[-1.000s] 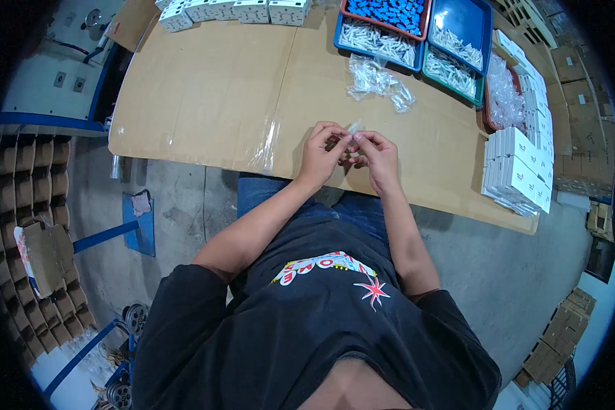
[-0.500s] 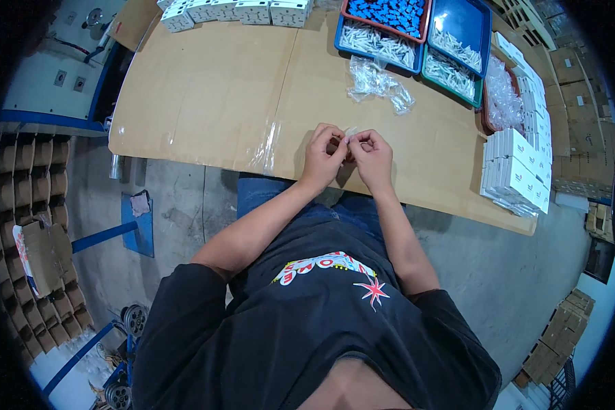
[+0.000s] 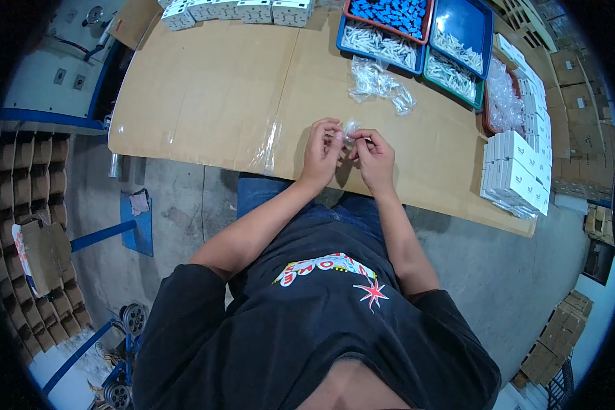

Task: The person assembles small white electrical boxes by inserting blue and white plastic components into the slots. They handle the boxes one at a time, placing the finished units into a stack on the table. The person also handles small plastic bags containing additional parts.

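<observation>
A small crumpled clear plastic bag (image 3: pixel 350 127) is between my two hands, just above the near part of the cardboard-covered table (image 3: pixel 212 102). My right hand (image 3: pixel 374 154) pinches its lower edge between thumb and bent fingers. On the other side, my left hand (image 3: pixel 321 152) has its fingers and thumb curled together at the bag's left edge. Whatever the bag may contain is too small to make out. Farther up lies a loose heap of clear plastic bags (image 3: pixel 376 83).
Beyond the heap stand a red tray (image 3: pixel 427 20) of blue pieces, a blue tray (image 3: pixel 379 63) and a green tray (image 3: pixel 477 101) of white slim pieces. White boxes (image 3: pixel 516 171) are stacked at the right edge, others (image 3: pixel 253 12) at the far left. A brown bin (image 3: pixel 504 102) holds clear bags.
My fingers have loosened and shifted around the plastic bag, and more of it now shows between them. My left hand's fingers have straightened a little. The trays and boxes stay put.
</observation>
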A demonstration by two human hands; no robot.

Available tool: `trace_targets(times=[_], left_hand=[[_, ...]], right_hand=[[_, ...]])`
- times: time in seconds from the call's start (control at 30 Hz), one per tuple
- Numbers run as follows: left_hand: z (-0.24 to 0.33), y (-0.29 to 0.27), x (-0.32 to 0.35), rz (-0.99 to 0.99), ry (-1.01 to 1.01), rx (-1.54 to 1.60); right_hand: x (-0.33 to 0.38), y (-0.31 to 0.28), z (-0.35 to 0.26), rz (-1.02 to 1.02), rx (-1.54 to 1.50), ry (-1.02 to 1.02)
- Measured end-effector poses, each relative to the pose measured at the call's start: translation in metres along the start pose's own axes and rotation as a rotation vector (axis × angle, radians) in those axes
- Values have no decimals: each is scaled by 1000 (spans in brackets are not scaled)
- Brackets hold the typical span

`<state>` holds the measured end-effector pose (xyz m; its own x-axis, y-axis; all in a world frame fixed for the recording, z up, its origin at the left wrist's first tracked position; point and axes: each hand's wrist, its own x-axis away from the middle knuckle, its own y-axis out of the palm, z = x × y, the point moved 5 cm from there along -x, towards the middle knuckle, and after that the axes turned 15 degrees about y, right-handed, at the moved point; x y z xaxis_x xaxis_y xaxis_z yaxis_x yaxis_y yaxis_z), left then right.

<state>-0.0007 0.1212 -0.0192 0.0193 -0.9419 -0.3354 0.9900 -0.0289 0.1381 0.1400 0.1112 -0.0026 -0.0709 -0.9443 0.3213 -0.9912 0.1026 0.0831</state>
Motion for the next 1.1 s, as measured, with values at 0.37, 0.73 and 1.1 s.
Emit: trace_targets(times=[0.37, 0.73, 1.1], left_hand=[[-10, -8, -7, -112, -248, 349], [-19, -10, -7, -110, -271, 352], [-32, -14, -7, -119, -326, 400]], right_hand=[[-1, -19, -7, -74, 22, 67], [-3, -24, 9, -98, 98, 347], [1, -14, -1, -70, 128, 300]])
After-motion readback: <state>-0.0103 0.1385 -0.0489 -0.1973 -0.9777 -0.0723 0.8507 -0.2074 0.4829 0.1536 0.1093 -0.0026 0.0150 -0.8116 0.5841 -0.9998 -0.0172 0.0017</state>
